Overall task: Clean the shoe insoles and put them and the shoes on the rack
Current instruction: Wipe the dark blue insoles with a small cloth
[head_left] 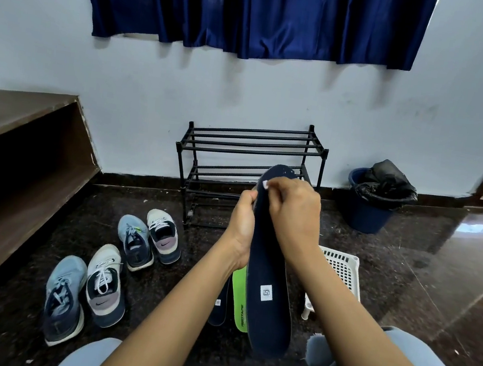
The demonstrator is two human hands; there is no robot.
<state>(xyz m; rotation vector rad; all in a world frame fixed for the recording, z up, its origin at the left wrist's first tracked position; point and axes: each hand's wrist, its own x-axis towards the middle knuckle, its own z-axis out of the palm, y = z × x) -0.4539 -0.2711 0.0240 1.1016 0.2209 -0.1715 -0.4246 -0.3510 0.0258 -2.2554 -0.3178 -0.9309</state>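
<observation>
The left hand [243, 222] grips the side of the dark blue insole [268, 277]. The right hand [292, 207] pinches a small white bit [265, 184] against its toe end. The insole points away, toe toward the rack [250, 147] straight ahead.

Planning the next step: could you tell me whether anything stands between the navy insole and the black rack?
Nothing visible does. The left hand grips the navy insole, the right hand pinches a white scrap on it, before the rack; shoes lie left, the white basket right.
</observation>
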